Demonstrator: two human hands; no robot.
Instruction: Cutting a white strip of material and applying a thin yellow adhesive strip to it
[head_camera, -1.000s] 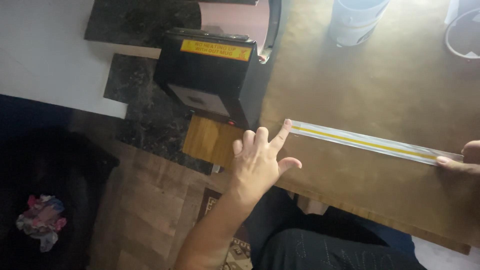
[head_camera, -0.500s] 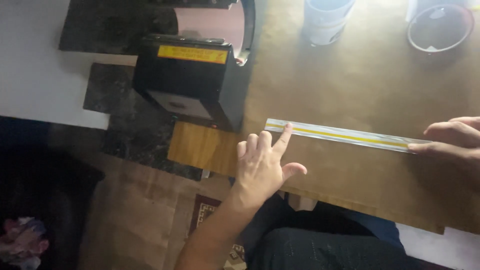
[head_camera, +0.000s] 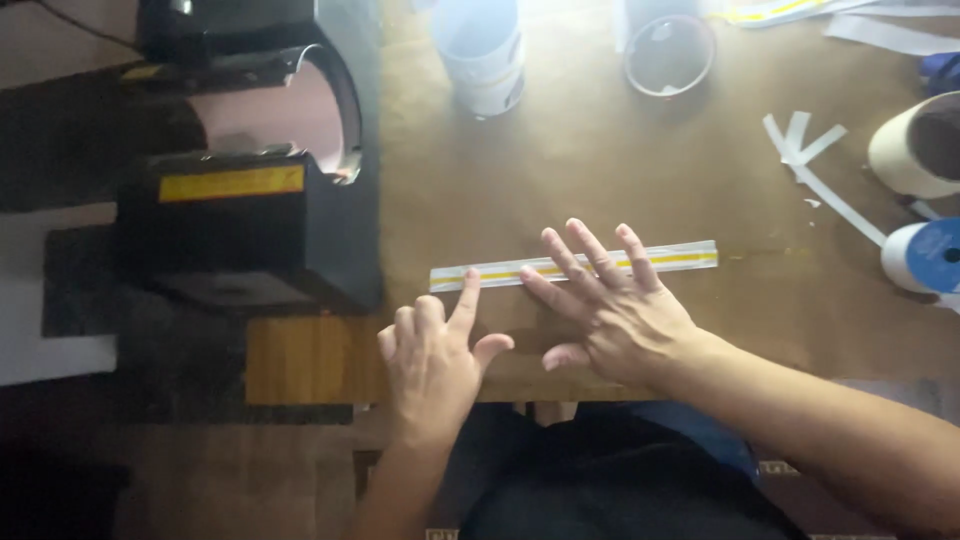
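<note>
From the head view, a long white strip (head_camera: 575, 267) with a yellow line lies flat across the brown table (head_camera: 600, 170), running left to right (tilted up a little at its right end). A black machine (head_camera: 250, 210) sits near its left end; bare table lies above it. The left hand (head_camera: 435, 365) presses one finger on it, other fingers curled. The right hand (head_camera: 610, 310) lies spread flat over the strip, gripping nothing.

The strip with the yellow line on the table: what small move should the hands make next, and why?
Probably slide the right hand toward the strip's far right end, pressing it flat. The left hand's forefinger pins the left end, the right fingers cover the middle, and the right end lies uncovered.
</note>
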